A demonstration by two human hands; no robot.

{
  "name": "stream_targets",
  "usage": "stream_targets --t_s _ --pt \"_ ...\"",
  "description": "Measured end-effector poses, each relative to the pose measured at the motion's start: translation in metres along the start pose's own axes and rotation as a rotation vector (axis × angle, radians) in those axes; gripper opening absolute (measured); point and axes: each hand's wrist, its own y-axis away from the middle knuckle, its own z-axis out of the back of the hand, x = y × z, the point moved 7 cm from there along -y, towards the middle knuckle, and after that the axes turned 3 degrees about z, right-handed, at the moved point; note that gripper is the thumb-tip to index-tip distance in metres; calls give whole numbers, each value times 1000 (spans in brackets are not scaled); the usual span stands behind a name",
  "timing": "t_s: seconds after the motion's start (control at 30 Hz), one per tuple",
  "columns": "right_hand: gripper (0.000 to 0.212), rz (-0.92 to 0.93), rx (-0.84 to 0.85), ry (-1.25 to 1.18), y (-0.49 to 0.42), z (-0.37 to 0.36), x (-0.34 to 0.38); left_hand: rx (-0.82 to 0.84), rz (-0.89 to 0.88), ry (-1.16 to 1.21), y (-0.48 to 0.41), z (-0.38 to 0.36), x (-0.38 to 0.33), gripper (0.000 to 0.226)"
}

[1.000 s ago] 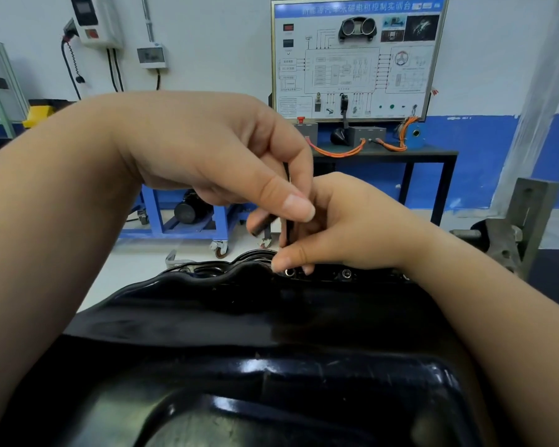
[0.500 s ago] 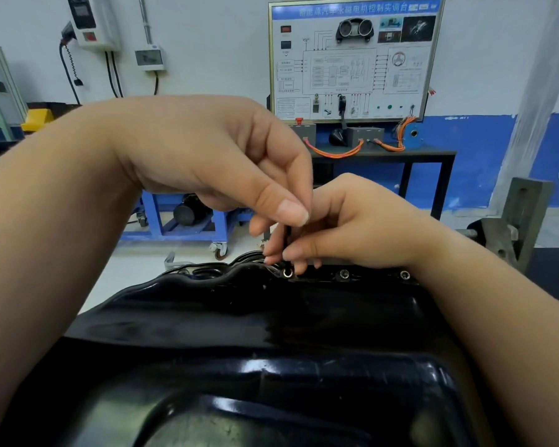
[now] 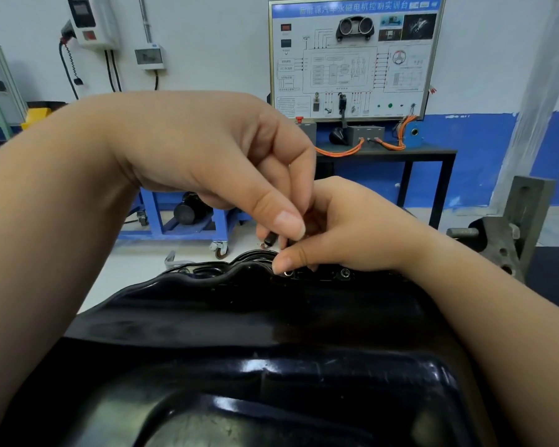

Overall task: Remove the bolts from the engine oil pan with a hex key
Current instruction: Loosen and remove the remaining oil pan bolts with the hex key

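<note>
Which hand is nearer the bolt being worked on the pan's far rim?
Right. The right hand sits at the bolt, thumb tip almost touching it; the left hand is higher, above the right hand's fingers.

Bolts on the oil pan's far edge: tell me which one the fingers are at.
The left bolt, directly under the thumb tip of the right hand. The other bolt sits uncovered further right along the edge.

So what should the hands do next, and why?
Probably twist the hex key to loosen the bolt: the left hand pinches the key from above, the right hand pinches it low, and the bolt sits in the far flange of the oil pan.
</note>
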Motion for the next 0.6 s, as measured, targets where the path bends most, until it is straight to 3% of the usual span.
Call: stream_targets --t_s 0.1,0.23,0.43,0.6 --pt "13 -15 31 -53 3 -1 -2 5 3 -8 1 0 0 21" --pt "22 0 112 -76 8 -1 -3 13 -10 -13 -1 -1 0 21" --pt "11 19 23 47 4 4 -1 -4 6 -8 -1 -1 3 21" --pt "24 0 -27 42 3 6 -4 -156 -110 -141 3 -1 0 70"
